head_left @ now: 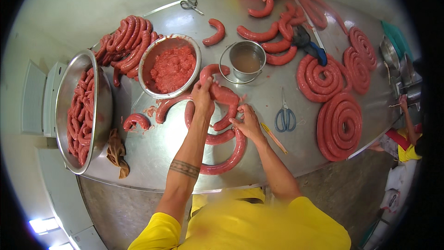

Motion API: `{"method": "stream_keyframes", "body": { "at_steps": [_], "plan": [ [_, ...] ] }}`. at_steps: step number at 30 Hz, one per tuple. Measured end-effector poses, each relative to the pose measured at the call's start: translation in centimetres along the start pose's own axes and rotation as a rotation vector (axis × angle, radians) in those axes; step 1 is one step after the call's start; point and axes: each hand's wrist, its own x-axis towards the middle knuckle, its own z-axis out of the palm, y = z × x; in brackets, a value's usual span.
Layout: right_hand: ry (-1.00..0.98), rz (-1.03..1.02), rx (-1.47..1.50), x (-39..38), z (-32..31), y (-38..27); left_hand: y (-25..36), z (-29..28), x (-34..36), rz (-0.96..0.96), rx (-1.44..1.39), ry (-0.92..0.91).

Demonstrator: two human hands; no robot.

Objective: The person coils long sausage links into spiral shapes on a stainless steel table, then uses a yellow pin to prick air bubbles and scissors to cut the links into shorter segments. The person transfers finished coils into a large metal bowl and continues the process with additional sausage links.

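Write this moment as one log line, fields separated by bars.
left hand: grips sausage | right hand: pinches same sausage | nearby: bowl of minced meat, blue scissors

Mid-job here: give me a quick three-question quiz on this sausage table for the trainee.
1. True or false: both the left hand and the right hand grip the long sausage on the steel table.
2. What fills the round metal bowl beside the left hand? A) water B) red minced meat C) scissors
3. Fill in: the blue-handled scissors lie to the person's ____ of the right hand.

Key:
1. True; both hands hold it.
2. B; the cloudy liquid is in the small pail.
3. Right, between the hand and the coiled sausages.
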Motion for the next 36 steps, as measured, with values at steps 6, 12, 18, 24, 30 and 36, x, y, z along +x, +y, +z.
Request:
{"method": "stream_keyframes", "body": {
  "at_steps": [6,12,18,24,30,36],
  "plan": [
    [-0.223,0.085,-0.029,-2.6,-2.7,0.2,-1.9,-3.8,1.4,0.297,1.051,-0.066],
    [-0.169,0.012,-0.293,-6.9,-1.3,-3.4,0.3,-6.8,-2.7,0.654,2.082,-0.354],
    [-0.182,-0.044,0.076,-7.7,-2.1,-5.7,2.2,-6.2,-7.4,0.107,1.596,-0.444],
    [-0.026,-0.399,0.166,-6.2,-2.5,-11.7,5.5,-5.9,-13.8,-0.23,0.938,-0.826],
    [-0.122,-0.432,0.094,-3.4,-3.1,-14.1,4.7,-5.5,-17.4,-0.452,0.404,-0.471],
    [0.034,-0.202,0.081,-7.0,-6.5,-7.1,12.7,-6.7,-19.8,-0.349,0.55,-0.381]
  ]
}}
